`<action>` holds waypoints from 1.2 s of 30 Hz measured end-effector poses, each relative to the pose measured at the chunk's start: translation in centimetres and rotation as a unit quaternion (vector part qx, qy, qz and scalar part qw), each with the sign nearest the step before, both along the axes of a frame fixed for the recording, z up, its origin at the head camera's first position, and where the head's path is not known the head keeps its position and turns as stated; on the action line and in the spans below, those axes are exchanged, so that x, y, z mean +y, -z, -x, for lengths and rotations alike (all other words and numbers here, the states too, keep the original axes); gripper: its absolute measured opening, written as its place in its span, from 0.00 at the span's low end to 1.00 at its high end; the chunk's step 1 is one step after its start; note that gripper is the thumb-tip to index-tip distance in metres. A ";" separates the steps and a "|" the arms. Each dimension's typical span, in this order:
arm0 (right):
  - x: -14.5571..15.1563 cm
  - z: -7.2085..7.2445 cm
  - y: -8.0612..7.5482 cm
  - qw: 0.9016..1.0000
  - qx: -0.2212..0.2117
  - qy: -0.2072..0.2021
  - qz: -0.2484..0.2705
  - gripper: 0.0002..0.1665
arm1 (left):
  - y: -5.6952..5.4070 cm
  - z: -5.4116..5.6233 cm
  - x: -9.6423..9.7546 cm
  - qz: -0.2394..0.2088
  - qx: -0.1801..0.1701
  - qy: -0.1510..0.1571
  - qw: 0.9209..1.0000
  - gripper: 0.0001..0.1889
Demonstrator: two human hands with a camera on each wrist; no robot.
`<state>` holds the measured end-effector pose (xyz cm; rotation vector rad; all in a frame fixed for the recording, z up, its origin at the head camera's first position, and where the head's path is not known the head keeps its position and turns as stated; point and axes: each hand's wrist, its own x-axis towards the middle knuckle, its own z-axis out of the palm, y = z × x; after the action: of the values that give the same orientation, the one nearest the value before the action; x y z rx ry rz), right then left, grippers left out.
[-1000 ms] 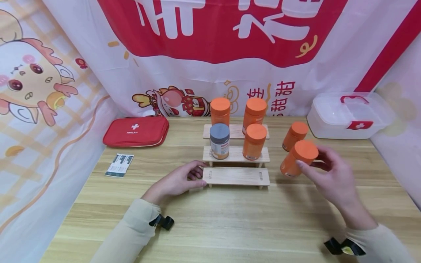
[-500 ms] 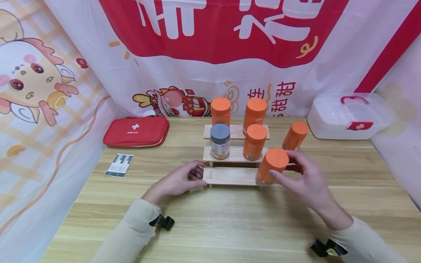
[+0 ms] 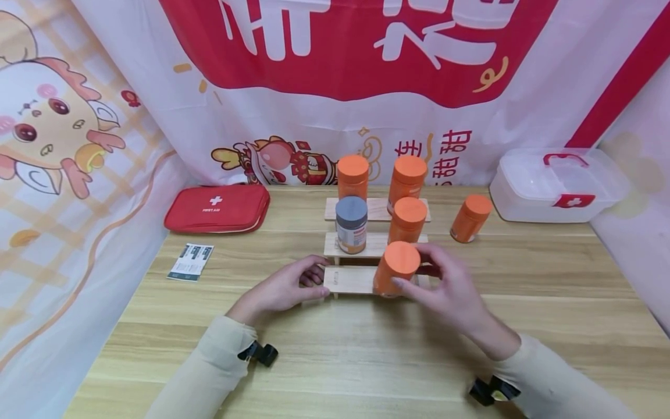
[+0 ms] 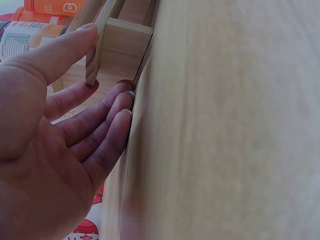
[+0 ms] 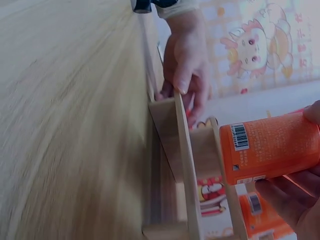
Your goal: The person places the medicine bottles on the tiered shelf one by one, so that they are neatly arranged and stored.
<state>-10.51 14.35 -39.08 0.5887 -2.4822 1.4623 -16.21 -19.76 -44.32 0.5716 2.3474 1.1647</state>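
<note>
In the head view a three-step wooden rack stands mid-table. My left hand pinches the left end of its lowest step; the left wrist view has the thumb on one face of the board and the index finger on the other. My right hand grips an orange bottle, slightly tilted, over the lowest step. A gap shows between its base and that step in the right wrist view. A grey-lidded jar and an orange bottle stand on the middle step.
On the top step are two orange bottles. Another orange bottle stands right of the rack, before a clear white first-aid box. A red first-aid pouch and blister packs lie at the left. A printed cloth hangs behind.
My right hand has carried the orange bottle leftward, from the table right of the rack to above its lowest step. My left hand has stayed at the rack's left end.
</note>
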 end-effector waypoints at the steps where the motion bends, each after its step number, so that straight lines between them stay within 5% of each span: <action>1: -0.3 0.1 0.0 1.000 -0.006 -0.002 0.002 0.32 | 0.0 0.0 0.0 -0.001 0.001 0.001 1.000 0.30; 13: -3.4 1.2 0.6 0.998 -0.057 -0.013 0.019 0.34 | 0.2 0.1 -0.2 -0.004 0.003 0.002 1.000 0.30; 36: -6.5 2.1 2.4 0.999 -0.018 -0.026 0.036 0.33 | 0.1 0.0 -0.2 -0.003 0.006 -0.003 1.000 0.28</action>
<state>-12.63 7.89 -41.44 0.6226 -2.4474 1.5880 -16.25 -19.91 -44.38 0.5750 2.3572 1.1754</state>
